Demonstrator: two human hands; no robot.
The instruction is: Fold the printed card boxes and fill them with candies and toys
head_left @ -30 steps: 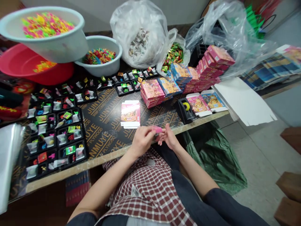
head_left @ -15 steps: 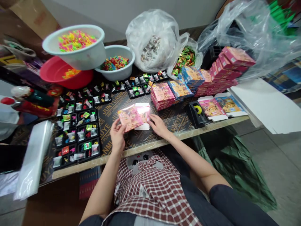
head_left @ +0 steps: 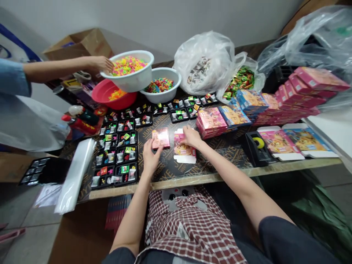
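On the dark table, my left hand holds the near left edge of a small pink box between thumb and fingers. Just right of it lies a pink carton with white end flaps. My right hand rests on that carton's upper right part, its fingers bent together over the printed face. Behind my right hand stand stacks of pink boxes and blue boxes. Black trays with small wrapped pieces are lined up to the left of my left hand.
Another person's hand reaches into a white basin of colourful pieces. A red basin, a clear plastic bag and a tape dispenser surround the work area. Clear plastic sleeves lie left.
The view has shifted left. The pink box and the carton, overlapping before, now lie apart. My right hand has moved onto the carton. Another person's arm has appeared at the left.
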